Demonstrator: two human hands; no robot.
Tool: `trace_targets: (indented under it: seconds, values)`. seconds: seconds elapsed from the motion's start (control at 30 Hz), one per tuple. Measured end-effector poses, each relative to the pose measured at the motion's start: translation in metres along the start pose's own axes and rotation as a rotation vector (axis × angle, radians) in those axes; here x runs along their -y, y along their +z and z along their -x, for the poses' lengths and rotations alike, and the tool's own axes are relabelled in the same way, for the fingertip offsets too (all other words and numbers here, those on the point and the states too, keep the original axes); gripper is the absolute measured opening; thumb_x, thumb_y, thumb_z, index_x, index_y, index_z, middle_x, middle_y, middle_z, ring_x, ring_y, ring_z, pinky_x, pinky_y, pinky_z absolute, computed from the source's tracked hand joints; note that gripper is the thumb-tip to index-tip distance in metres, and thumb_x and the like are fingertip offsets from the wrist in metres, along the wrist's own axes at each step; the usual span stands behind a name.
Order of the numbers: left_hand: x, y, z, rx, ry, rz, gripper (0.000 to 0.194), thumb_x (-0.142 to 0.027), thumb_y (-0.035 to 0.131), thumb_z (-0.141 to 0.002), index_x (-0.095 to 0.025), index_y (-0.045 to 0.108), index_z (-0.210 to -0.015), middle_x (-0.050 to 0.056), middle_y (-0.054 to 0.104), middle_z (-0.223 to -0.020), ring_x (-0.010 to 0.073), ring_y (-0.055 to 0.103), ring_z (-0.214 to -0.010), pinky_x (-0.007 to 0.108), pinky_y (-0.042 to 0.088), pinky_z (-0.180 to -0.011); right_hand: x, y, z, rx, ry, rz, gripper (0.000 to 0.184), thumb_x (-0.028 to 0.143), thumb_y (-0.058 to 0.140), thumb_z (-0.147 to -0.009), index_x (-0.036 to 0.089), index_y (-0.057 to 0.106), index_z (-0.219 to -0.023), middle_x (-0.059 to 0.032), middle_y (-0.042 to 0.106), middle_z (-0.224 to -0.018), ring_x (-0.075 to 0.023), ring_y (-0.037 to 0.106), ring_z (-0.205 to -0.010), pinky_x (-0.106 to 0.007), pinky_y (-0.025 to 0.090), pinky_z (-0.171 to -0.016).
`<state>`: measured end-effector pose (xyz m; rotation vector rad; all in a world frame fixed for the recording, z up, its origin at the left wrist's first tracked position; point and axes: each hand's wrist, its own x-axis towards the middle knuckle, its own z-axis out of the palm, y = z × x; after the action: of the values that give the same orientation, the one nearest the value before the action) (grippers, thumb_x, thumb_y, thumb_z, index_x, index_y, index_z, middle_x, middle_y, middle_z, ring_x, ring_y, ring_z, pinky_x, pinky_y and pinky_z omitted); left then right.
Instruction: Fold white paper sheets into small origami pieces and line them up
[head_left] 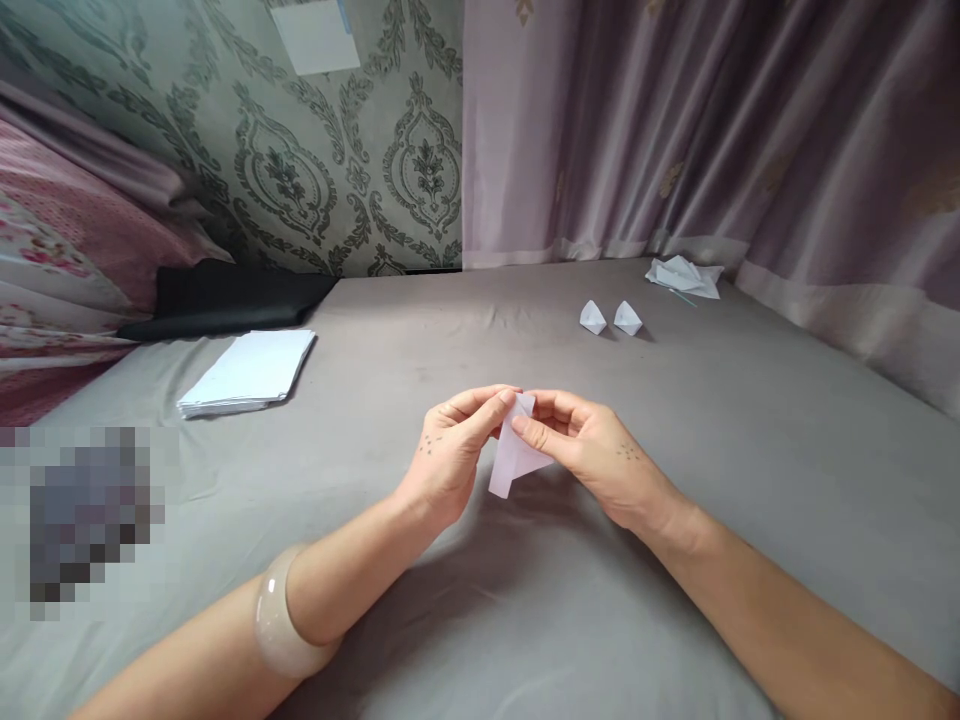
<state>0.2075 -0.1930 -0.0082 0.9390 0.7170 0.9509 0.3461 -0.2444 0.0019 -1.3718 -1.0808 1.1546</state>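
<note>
A grey sheet [420,330] bore a white paper stack [251,365].
To the stack's right, nearer the camera, the left hand [450,455] and right hand [600,450] pinched folded paper [514,465] between closed fingers [559,404]; farther right sat two small paper shapes [592,318].

I see patterned wallpaper [349,150], upper left | purple curtain [637,130], upper right | black sheet [232,298] (I can't tell its material), left | floral fabric [56,255], left edge
</note>
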Motion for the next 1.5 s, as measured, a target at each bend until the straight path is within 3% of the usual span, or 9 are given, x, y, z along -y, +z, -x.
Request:
trace_targets:
  seconds: [0.07,0.17,0.33,0.5,1.03,1.23,1.5]
  values:
    - [0.001,0.0,0.001,0.018,0.001,-0.017,0.014,-0.032,0.075,-0.074,-0.019,0.075,-0.081,0.002,0.066,-0.081,0.0091,0.051,-0.071,0.023,0.043,-0.069,0.002,0.001,0.0,0.053,0.009,-0.048,0.025,0.042,0.068,-0.078,0.019,0.07,-0.087,-0.0025,0.068,-0.084,-0.0147,0.061,-0.08,-0.03,0.048,-0.077]
    - [0.001,0.0,0.002,0.031,0.005,-0.052,0.014,-0.031,0.075,-0.075,-0.019,0.074,-0.081,0.001,0.065,-0.08,0.0086,0.05,-0.07,0.023,0.043,-0.068,0.002,0.001,0.0,0.013,-0.001,-0.089,0.024,0.043,0.069,-0.076,0.019,0.071,-0.078,-0.0016,0.069,-0.078,-0.0144,0.061,-0.076,-0.029,0.048,-0.073]
    - [0.001,-0.002,0.002,0.022,-0.027,-0.101,0.015,-0.03,0.075,-0.074,-0.016,0.072,-0.077,0.002,0.064,-0.076,0.0099,0.052,-0.07,0.024,0.043,-0.069,-0.001,0.0,0.002,-0.059,-0.009,-0.028,0.024,0.038,0.077,-0.068,0.018,0.069,-0.079,-0.0005,0.069,-0.076,-0.0134,0.06,-0.071,-0.027,0.047,-0.067]
    - [0.001,-0.002,0.001,0.02,0.006,-0.124,0.014,-0.03,0.074,-0.075,-0.015,0.072,-0.076,0.0,0.06,-0.07,0.0088,0.049,-0.068,0.023,0.041,-0.068,-0.001,0.0,0.001,-0.082,-0.055,-0.038,0.024,0.041,0.07,-0.076,0.018,0.069,-0.081,-0.0025,0.07,-0.08,-0.0145,0.063,-0.075,-0.028,0.049,-0.07]
    - [-0.001,-0.001,0.002,0.04,-0.075,-0.11,0.018,-0.03,0.071,-0.076,-0.013,0.068,-0.07,0.0,0.058,-0.064,0.0087,0.051,-0.062,0.024,0.044,-0.066,-0.001,0.002,0.002,-0.151,-0.135,0.087,0.017,0.036,0.069,-0.077,0.02,0.071,-0.082,-0.0025,0.07,-0.076,-0.0162,0.064,-0.07,-0.029,0.051,-0.066]
    - [-0.003,-0.001,0.003,0.075,-0.062,-0.117,0.019,-0.028,0.069,-0.077,-0.013,0.065,-0.066,0.0,0.056,-0.062,0.0095,0.051,-0.062,0.025,0.044,-0.067,-0.002,0.004,0.005,-0.223,-0.411,0.382,0.01,0.026,0.063,-0.083,0.022,0.071,-0.08,-0.0016,0.066,-0.081,-0.0137,0.062,-0.071,-0.026,0.049,-0.064]
    - [-0.002,-0.003,0.001,0.094,-0.058,-0.101,0.019,-0.029,0.069,-0.077,-0.013,0.066,-0.068,0.0,0.057,-0.062,0.0096,0.051,-0.062,0.024,0.043,-0.066,-0.013,0.006,0.009,-0.303,-0.782,0.822,0.02,0.012,0.05,-0.09,0.021,0.068,-0.093,-0.0047,0.064,-0.083,-0.0162,0.057,-0.077,-0.03,0.048,-0.069]
